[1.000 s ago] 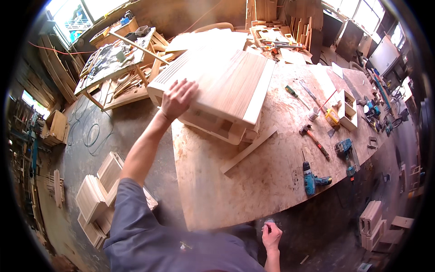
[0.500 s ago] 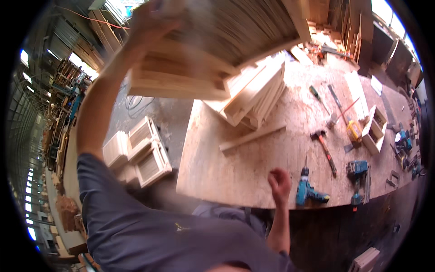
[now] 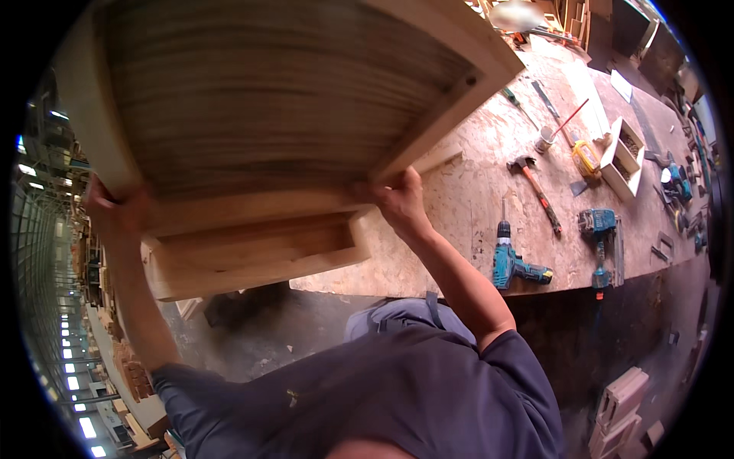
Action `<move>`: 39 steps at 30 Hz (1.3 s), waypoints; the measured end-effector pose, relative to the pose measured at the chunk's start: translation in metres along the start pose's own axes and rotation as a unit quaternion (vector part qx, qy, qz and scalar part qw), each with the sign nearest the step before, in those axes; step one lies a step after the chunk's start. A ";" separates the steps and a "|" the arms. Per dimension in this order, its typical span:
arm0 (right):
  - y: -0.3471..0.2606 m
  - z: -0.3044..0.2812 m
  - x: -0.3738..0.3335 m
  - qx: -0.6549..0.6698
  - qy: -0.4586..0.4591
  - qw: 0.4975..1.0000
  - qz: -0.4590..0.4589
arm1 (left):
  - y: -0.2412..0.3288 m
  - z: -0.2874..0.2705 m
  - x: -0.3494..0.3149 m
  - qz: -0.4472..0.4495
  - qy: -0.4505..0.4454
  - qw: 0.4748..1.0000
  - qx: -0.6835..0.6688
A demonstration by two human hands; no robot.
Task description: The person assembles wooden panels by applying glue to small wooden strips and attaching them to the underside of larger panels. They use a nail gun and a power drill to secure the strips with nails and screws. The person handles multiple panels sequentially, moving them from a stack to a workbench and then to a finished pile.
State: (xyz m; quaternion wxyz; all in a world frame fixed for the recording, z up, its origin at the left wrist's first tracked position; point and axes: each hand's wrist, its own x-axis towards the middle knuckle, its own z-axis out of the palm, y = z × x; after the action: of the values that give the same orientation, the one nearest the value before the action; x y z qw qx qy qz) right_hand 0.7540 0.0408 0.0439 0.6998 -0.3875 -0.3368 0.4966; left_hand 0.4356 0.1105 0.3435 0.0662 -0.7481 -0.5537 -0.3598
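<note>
A large wooden framed box (image 3: 260,99) with a dark-grained panel in its pale frame is lifted over the left part of the bench, tilted and close to me. Its lower side shows a shallow open recess (image 3: 260,245). My left hand (image 3: 118,206) is closed round its lower left corner. My right hand (image 3: 401,203) grips the lower edge of the frame near the right corner, the fingertips partly tucked against it. Behind it lies a wooden strip (image 3: 443,158) on the bench, mostly covered from sight.
On the workbench (image 3: 474,222) lie a drill (image 3: 511,264), a hammer (image 3: 539,197), a blue nail gun (image 3: 600,229), a yellow bottle (image 3: 586,158), a cup with a red stick (image 3: 544,140) and a divided wooden box (image 3: 623,161). Wooden frames (image 3: 618,405) stand on the floor at lower right.
The wooden framed box has come nearer, down and to the left. My right hand, free near the bench edge before, now grips it; my left hand has come lower. The box now hides the stacked wooden frames.
</note>
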 end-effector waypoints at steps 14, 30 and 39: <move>0.024 -0.147 0.032 -0.466 0.107 0.876 -0.063 | -0.050 0.298 -0.208 -0.233 -0.049 0.860 -0.452; 0.057 -0.195 0.084 -0.492 0.097 0.863 -0.052 | -0.043 0.361 -0.184 -0.253 -0.067 0.863 -0.431; 0.089 -0.232 0.088 -0.452 0.088 0.874 -0.156 | -0.078 0.374 -0.200 -0.249 -0.194 0.894 -0.319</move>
State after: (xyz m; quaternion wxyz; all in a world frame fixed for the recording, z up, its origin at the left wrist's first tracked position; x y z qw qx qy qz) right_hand 0.9386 0.0952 -0.1360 0.5438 -0.6460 -0.5175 0.1384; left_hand 0.5154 0.1701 -0.0757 -0.3767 -0.6213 -0.5794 -0.3694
